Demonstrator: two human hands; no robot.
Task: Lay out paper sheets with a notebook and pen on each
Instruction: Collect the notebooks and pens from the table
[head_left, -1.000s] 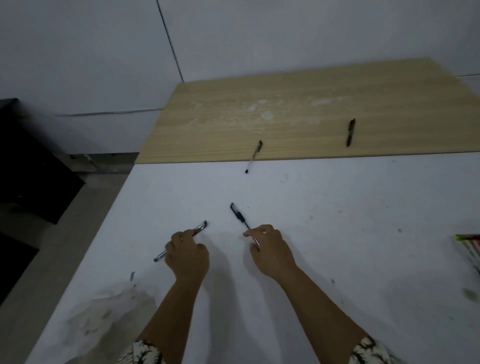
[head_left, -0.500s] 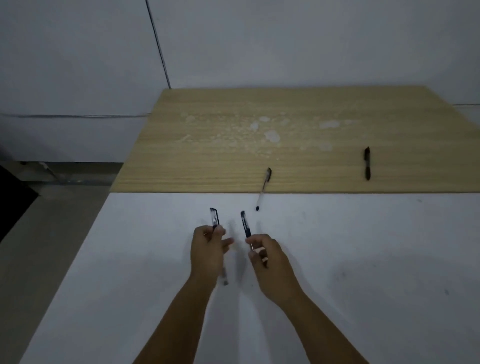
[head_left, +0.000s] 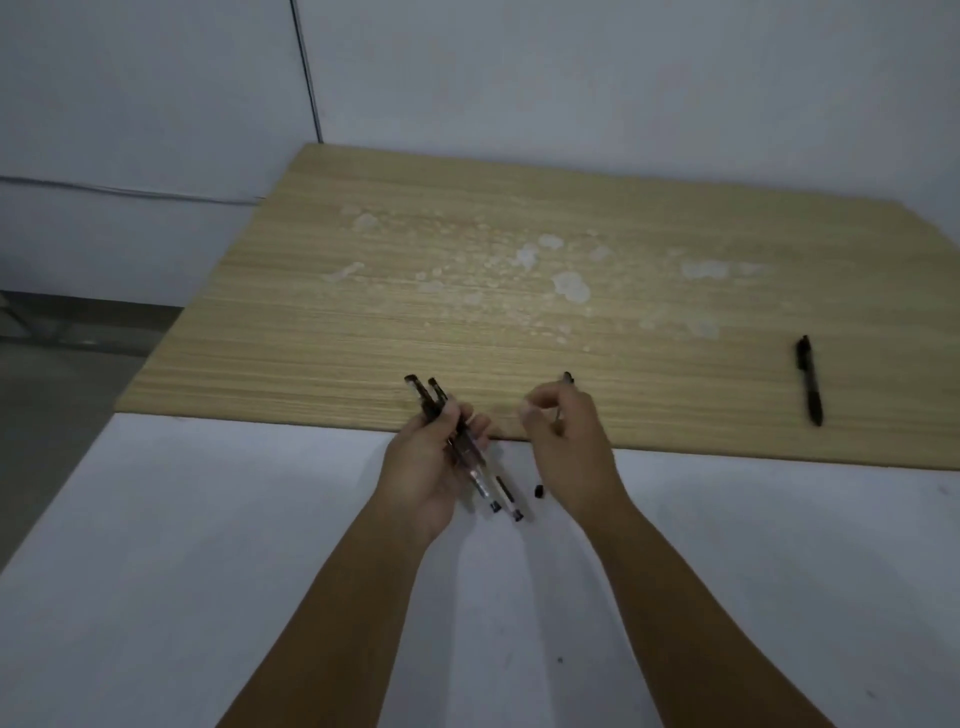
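Now gathering pens at the seam where the white worktop (head_left: 208, 519) meets the wooden worktop (head_left: 363, 322).

Left hand (head_left: 423, 470) curled round two pens (head_left: 470, 457), caps pointing toward the far edge, tips hanging down toward the near edge. Right hand (head_left: 569, 441) pinching a third pen (head_left: 566, 378) right at the wooden worktop's near edge, only its cap end and its tip on the white showing past the grip. Fourth, black pen (head_left: 808, 382) lying loose near the right edge of the wood, well apart from both hands. No paper sheets or notebooks in view. Likely risks: loosely bundled pair sliding out of the left grip while reaching; third pen slipping from a shallow pinch and rolling over the seam; far pen overlooked.
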